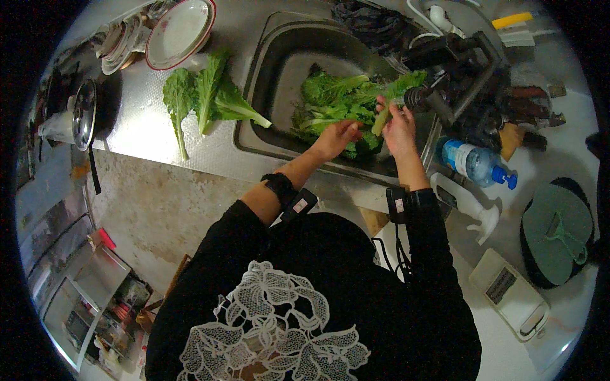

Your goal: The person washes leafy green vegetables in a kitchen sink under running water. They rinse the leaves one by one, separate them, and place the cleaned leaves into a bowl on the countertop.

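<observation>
My right hand [399, 131] grips a green leaf by its pale stalk [380, 123], over the right side of a steel sink [281, 62]. The leafy end points up and right, close to the dark ribbed faucet nozzle [415, 99]. My left hand [337, 139] is just left of the stalk, above the heap of leafy greens [333, 90] in the basin. Its fingers are bent and partly hide one another, so whether they pinch anything is unclear. Several separate leaves [207, 95] lie on the metal counter left of the sink, one stalk reaching over the rim.
Stacked plates [178, 33] stand at the back left, and a glass pan lid [85, 114] is at the counter's left end. On the right are a blue pump bottle [474, 162], a white spray bottle [464, 202], a white grater [510, 295] and a green oval board [555, 233].
</observation>
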A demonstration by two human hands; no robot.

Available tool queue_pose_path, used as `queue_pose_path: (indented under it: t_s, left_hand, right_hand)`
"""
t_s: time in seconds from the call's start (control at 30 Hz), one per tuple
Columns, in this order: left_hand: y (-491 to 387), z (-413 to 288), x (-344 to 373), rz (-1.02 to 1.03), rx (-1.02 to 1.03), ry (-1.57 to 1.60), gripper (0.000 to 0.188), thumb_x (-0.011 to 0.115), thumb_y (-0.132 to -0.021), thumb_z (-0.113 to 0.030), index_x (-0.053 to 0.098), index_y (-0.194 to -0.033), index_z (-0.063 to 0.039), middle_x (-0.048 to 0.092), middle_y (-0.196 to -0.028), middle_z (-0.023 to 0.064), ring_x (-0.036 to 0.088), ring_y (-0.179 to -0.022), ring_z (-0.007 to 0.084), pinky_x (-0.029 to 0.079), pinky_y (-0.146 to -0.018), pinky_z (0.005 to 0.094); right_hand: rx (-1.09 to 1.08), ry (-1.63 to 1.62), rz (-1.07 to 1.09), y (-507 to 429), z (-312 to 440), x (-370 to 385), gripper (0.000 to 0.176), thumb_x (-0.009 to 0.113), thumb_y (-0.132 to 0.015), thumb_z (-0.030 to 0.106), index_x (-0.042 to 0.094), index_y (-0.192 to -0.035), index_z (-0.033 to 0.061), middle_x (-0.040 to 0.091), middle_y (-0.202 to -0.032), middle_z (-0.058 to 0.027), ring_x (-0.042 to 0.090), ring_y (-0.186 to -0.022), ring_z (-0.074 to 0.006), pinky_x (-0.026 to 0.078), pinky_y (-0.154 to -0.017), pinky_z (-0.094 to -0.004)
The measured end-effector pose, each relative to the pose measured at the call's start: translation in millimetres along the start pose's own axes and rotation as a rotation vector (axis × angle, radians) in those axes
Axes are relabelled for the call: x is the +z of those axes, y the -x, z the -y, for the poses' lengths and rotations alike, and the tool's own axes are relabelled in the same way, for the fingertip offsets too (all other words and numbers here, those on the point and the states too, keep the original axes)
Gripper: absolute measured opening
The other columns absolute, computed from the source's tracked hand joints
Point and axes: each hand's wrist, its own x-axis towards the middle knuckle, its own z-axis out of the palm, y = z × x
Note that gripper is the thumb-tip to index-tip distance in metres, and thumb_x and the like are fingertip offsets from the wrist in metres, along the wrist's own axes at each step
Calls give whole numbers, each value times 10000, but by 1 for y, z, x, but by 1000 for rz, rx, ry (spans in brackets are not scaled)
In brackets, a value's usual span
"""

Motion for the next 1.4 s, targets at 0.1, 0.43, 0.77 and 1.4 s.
queue_pose_path:
  t_s: [0.1, 0.43, 0.77, 1.4]
  left_hand:
    - [-3, -12, 10, -134, -1, 165, 575, 509, -934, -340, 342, -1327, 46, 611, -1032, 119, 591, -933, 188, 464, -851, 307]
    - [-36, -62, 45, -437, 13, 563, 252, 642, -856, -190, 489, -954, -16, 614, -810, 67, 549, -511, 173, 440, -471, 299]
    - [-62, -43, 25, -377, -300, 837, 703, 492, -853, -592, 402, -1249, -19, 567, -1068, 113, 565, -873, 260, 466, -723, 378]
    - [-64, -36, 47, -333, -139, 1015, 196, 560, -911, -244, 528, -927, -51, 573, -768, 70, 455, -541, 184, 384, -465, 354]
  right_hand:
    - [65, 85, -152, -5, -8, -2, 258, 553, -907, 301, 573, -912, 44, 638, -820, -67, 568, -628, -147, 397, -441, -277]
    - [206, 627, -181, 15, -17, -4, 489, 496, -908, 446, 512, -1142, 17, 578, -840, -56, 534, -606, -145, 429, -434, -286]
    - [-195, 704, 7, 18, -8, -24, 266, 568, -892, 205, 559, -1082, 18, 607, -885, -76, 568, -731, -189, 491, -659, -333]
    - [-284, 743, -65, 35, -12, -39, 430, 615, -863, 222, 485, -1228, 37, 621, -1019, -67, 584, -902, -199, 461, -755, -304]
